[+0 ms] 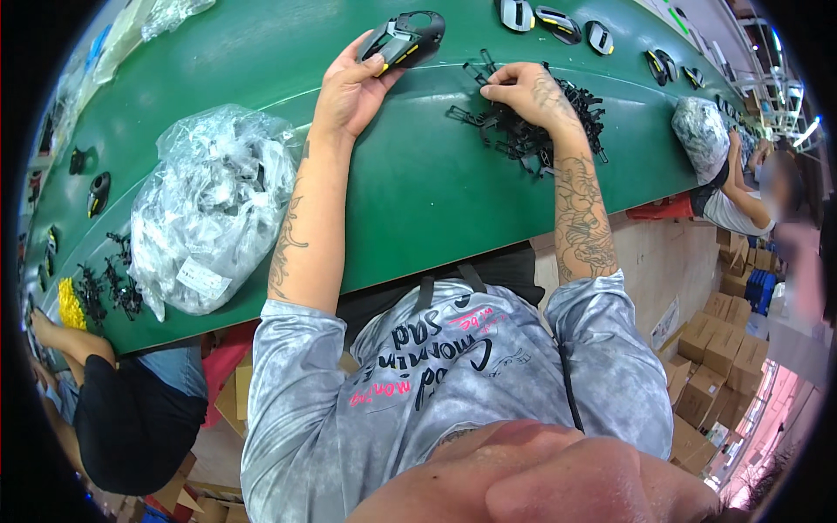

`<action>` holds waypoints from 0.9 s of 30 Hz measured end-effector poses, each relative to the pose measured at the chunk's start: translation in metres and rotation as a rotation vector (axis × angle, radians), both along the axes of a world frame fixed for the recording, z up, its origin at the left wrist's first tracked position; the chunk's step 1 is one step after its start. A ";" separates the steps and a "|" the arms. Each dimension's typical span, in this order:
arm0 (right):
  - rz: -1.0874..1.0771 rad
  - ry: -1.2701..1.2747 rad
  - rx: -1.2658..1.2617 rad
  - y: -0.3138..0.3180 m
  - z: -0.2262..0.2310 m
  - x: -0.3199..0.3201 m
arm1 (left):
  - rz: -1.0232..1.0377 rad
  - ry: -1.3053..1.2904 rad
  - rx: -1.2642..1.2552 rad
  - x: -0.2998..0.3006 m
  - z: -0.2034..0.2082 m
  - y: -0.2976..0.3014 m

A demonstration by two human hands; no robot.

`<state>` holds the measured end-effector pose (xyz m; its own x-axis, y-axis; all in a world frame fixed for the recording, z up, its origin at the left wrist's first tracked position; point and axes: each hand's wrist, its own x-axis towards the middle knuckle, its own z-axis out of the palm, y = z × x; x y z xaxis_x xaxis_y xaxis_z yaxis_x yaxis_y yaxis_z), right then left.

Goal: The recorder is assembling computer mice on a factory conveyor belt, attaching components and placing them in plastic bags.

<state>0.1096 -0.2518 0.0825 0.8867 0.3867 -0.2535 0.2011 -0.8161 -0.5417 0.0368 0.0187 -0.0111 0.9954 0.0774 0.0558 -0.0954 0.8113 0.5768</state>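
Observation:
My left hand (353,91) grips a black and grey plastic shell with yellow accents (403,42), shaped like a computer mouse and with a round opening at its far end. It is raised above the green table. Over a heap of small black plastic frames (532,139), my right hand (527,91) has its thumb and forefinger pinched together. One small black plastic frame (479,70) sticks out at those fingertips. The palm and wrist cover part of the heap.
A large clear bag of parts (214,209) rests left of my left forearm on the green table (410,200). Several similar shells (558,24) lie along the far side. Another filled bag (697,135) stands right. Co-workers sit at both sides; cardboard boxes (711,349) are stacked behind.

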 end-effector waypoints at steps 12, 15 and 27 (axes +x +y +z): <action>0.072 0.099 0.975 0.075 -0.023 -0.001 | 0.105 -0.029 0.156 -0.004 0.012 -0.016; 0.138 0.206 1.080 0.075 -0.042 -0.005 | 0.084 -0.012 0.297 -0.002 0.016 -0.015; -0.051 -0.219 1.065 0.092 -0.059 -0.012 | 0.040 -0.002 0.348 -0.005 0.013 -0.013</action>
<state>0.0980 -0.1594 0.0234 0.8930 0.2757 0.3556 0.3586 0.0413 -0.9326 0.0321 0.0058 0.0019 0.9918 0.0924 0.0879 -0.1248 0.5613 0.8181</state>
